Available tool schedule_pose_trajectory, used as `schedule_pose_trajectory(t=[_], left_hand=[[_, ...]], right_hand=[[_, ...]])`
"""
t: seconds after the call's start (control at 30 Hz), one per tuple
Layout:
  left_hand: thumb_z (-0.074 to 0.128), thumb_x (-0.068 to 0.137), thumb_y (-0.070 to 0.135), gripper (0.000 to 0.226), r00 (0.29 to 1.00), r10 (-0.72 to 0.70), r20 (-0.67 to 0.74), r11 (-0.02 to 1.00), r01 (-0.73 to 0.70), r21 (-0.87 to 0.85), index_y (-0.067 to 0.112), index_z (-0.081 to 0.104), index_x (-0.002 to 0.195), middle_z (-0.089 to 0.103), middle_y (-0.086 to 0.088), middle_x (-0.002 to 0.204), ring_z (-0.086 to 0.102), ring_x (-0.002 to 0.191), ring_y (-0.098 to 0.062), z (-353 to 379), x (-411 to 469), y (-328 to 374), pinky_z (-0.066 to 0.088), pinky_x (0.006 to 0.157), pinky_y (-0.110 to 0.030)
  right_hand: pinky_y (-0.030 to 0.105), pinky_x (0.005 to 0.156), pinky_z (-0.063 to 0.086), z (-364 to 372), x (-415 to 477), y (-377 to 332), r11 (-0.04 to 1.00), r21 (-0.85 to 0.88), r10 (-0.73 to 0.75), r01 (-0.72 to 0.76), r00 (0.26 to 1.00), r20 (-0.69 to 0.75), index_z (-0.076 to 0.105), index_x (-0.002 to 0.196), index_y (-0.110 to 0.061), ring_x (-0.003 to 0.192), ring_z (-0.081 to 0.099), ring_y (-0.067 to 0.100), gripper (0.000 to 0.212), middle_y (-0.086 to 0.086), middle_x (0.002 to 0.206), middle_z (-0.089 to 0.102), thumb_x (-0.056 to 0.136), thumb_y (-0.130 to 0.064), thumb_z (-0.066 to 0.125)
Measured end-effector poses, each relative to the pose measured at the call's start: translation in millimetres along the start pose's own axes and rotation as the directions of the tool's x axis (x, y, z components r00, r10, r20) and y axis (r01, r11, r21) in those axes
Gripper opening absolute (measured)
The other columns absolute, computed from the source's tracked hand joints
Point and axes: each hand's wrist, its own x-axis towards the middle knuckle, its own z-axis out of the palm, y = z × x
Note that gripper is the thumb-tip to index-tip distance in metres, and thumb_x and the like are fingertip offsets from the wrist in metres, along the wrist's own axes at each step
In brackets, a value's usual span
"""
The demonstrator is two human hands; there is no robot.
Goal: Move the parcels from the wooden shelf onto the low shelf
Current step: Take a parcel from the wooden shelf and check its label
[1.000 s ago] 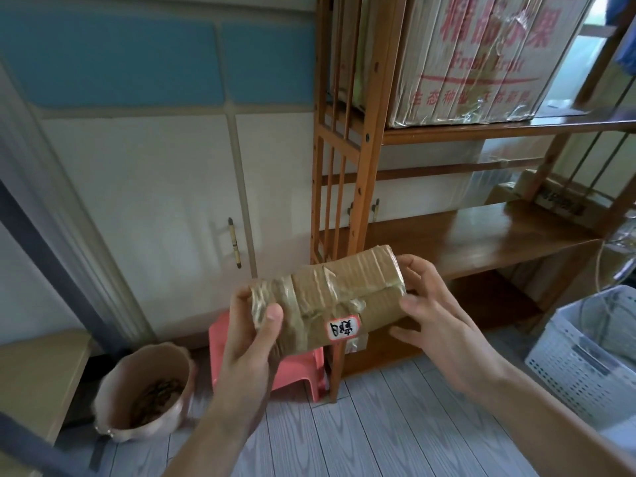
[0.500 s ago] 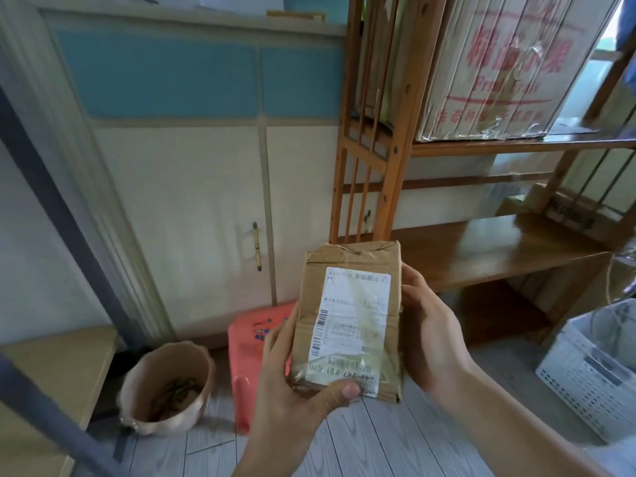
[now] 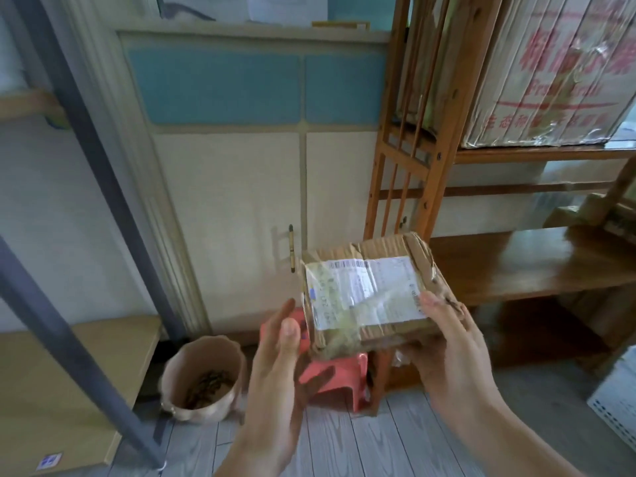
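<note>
In the middle of the frame the parcel [image 3: 371,294] is mid-carry, right hand [image 3: 447,346] gripping it, left hand [image 3: 278,352] loose beside; next it goes lower left onto the low shelf [image 3: 103,356]

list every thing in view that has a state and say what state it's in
parcel: taped shut, label side up, off the shelf, in the air
right hand: gripping the parcel's right end, thumb on top
left hand: open, beside the parcel's left end; contact unclear
cabinet doors: closed
fruit carton: taped, standing on the wooden shelf's upper board
wooden shelf's middle board: mostly bare
pot: upright, brown bits inside
</note>
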Motion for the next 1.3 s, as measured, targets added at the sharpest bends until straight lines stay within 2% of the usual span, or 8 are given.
schedule_pose_trajectory(t=[0.13,0.2,0.3,0.43,0.6,0.87,1.07,1.3], left_hand=[[0.072,0.088,0.040,0.062,0.995,-0.011,0.104,0.976,0.033,-0.215,0.021,0.056,0.145,0.059,-0.028,0.142,0.060,0.124,-0.047,-4.3,9.6,20.6,0.052,0.100,-0.061],[0.071,0.089,0.044,0.067,0.990,0.055,0.128,0.978,-0.028,-0.205,0.021,0.051,0.149,0.058,-0.022,0.146,0.051,0.135,-0.046,-4.0,18.1,35.4,0.041,0.110,-0.065],[0.082,0.075,0.041,0.086,0.980,0.156,0.120,0.986,-0.161,0.034,0.041,0.040,0.150,0.073,-0.003,0.130,0.068,0.121,-0.026,4.9,29.3,56.4,0.061,0.090,-0.043],[0.070,0.085,0.048,0.078,0.965,0.230,0.124,0.933,-0.255,0.254,0.033,0.032,0.151,0.078,0.016,0.114,0.073,0.104,0.001,14.4,44.5,75.9,0.058,0.077,-0.016],[0.044,0.096,0.055,0.062,0.973,0.196,0.125,0.896,-0.230,0.379,0.019,0.044,0.146,0.073,0.000,0.129,0.073,0.106,-0.003,22.9,50.9,83.1,0.056,0.071,-0.009],[0.033,0.087,0.071,0.067,0.975,0.188,0.117,0.839,-0.221,0.496,0.033,0.045,0.140,0.077,0.018,0.118,0.071,0.106,0.005,33.6,57.5,91.7,0.056,0.076,-0.010],[0.046,0.083,0.079,0.063,0.984,0.097,0.148,0.843,-0.160,0.514,0.064,0.036,0.144,0.059,0.021,0.145,0.048,0.140,-0.012,23.1,67.7,101.4,0.032,0.117,-0.054],[0.041,0.088,0.079,0.061,0.974,0.058,0.219,0.880,-0.153,0.450,0.045,0.060,0.135,0.072,0.008,0.129,0.066,0.118,-0.014,26.2,68.4,87.4,0.051,0.097,-0.040]], right_hand=[[0.042,0.083,0.059,9.2,-8.3,3.1,0.941,-0.326,-0.096,0.085,0.995,-0.016,0.069,0.091,-0.002,0.096,0.077,0.028,0.073,0.015,0.106,0.078,0.060,-0.064,0.089],[0.042,0.084,0.054,9.9,-6.9,1.1,0.882,-0.455,-0.104,0.122,0.993,0.064,0.066,0.066,0.000,0.105,0.070,0.034,0.050,0.010,0.109,0.074,0.079,-0.045,0.084],[0.054,0.075,0.058,14.8,-13.1,7.0,0.854,-0.497,-0.043,0.156,0.972,0.232,0.068,0.068,0.009,0.098,0.070,0.044,0.033,0.016,0.097,0.075,0.085,-0.017,0.080],[0.069,0.058,0.049,22.0,-26.2,5.5,0.870,-0.469,0.006,0.154,0.947,0.321,0.071,0.066,0.008,0.065,0.061,0.059,0.065,0.037,0.071,0.069,0.076,-0.055,0.081],[0.056,0.061,0.057,20.0,-20.1,-4.3,0.823,-0.495,-0.217,0.278,0.960,0.179,0.058,0.071,-0.021,0.078,0.066,0.040,0.051,0.025,0.084,0.063,0.068,-0.067,0.081],[0.035,0.084,0.062,13.2,0.7,0.6,0.882,-0.403,-0.172,0.246,0.962,0.211,0.050,0.059,-0.018,0.123,0.065,0.024,0.046,0.009,0.108,0.073,0.066,-0.044,0.087],[0.039,0.074,0.062,12.8,-0.8,1.1,0.953,-0.238,-0.125,0.189,0.957,0.261,0.048,0.091,-0.012,0.087,0.071,0.024,0.055,0.016,0.091,0.070,0.061,-0.025,0.092],[0.038,0.085,0.062,9.2,-3.8,-6.8,0.952,-0.274,-0.016,0.136,0.916,0.402,0.045,0.148,-0.038,0.120,0.069,0.023,0.081,0.002,0.136,0.067,0.077,-0.043,0.086]])
